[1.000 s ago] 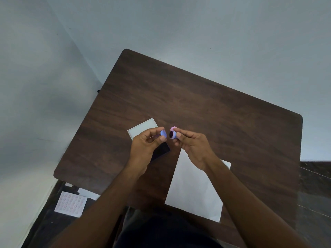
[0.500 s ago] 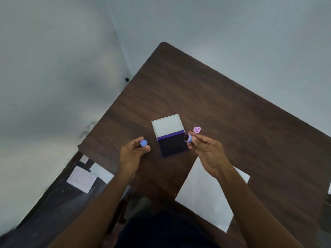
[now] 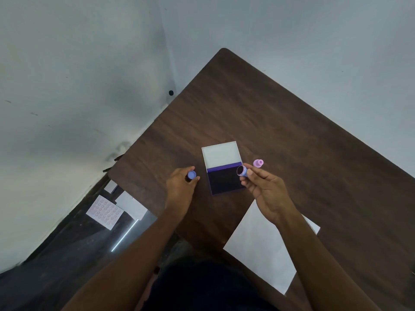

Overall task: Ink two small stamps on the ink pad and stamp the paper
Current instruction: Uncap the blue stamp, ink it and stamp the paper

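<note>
Landmark: the open ink pad (image 3: pixel 224 173) in the middle of the dark wooden worktop (image 3: pixel 292 131), its white lid folded back on the far side and the dark inked face toward the person.

Far left of the ink pad, off the worktop, a sheet printed with rows of stamp marks (image 3: pixel 104 211) lies on the floor among a few other white sheets.

Just left of the ink pad, the left hand (image 3: pixel 180 189) has its grip pinching a small blue cap (image 3: pixel 191 175) low over the worktop. A second ago that cap was pressed up against the stamp in front of the pad; the two hands have since drawn apart, so the stamp is uncapped.

At the ink pad's right edge, the right hand (image 3: pixel 267 189) has its grip pinching the small blue stamp (image 3: pixel 241 171), tilted so its dark round face shows. Just right of the pad, behind those fingers, a second stamp, pink (image 3: pixel 258 163), stands on the worktop untouched.

Nearer than the ink pad and to its right lies the white paper (image 3: pixel 265 248), no marks visible on it.

The first stamp looks ready for inking; I judge the cap needs setting down first
</note>
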A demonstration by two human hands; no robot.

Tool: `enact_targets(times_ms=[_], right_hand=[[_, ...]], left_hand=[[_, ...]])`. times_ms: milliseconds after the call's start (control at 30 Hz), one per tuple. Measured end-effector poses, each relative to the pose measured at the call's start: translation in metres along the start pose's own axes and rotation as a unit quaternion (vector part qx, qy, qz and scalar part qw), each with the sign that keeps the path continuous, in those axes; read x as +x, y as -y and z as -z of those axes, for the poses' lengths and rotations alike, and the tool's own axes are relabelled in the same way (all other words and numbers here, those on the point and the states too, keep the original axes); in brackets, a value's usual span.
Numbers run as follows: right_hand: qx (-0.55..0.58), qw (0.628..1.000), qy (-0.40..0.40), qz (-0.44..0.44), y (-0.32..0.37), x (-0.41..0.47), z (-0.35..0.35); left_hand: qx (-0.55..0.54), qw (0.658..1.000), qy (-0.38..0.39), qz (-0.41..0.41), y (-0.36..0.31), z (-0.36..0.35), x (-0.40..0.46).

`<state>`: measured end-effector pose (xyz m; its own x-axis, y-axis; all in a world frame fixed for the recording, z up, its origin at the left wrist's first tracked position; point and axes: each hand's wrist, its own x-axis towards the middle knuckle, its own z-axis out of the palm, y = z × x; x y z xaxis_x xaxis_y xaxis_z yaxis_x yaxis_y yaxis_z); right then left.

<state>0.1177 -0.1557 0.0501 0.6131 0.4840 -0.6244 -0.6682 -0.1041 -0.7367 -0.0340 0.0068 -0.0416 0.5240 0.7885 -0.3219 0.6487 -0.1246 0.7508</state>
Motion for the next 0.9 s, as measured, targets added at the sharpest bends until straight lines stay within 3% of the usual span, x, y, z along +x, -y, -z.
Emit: enact_targets(times_ms=[233, 533, 633, 900], right_hand=[[0.000, 1.000, -0.001, -0.009, -0.002, -0.001, -0.004], [0.070, 0.997, -0.002, -0.038, -0.001, -0.006, -0.008], [0.114, 0.992, 0.006, -0.049, 0.000, -0.009, -0.008], [0.191, 0.980, 0.043, -0.044, 0.006, -0.013, -0.002]], left_hand=[[0.077, 0.995, -0.042, -0.051, 0.004, 0.000, 0.009], [0.049, 0.998, -0.031, -0.039, -0.006, 0.009, 0.008], [0.018, 0.996, -0.049, -0.077, -0.024, 0.015, -0.001], [-0.068, 0.973, 0.075, -0.210, -0.099, 0.011, -0.028]])
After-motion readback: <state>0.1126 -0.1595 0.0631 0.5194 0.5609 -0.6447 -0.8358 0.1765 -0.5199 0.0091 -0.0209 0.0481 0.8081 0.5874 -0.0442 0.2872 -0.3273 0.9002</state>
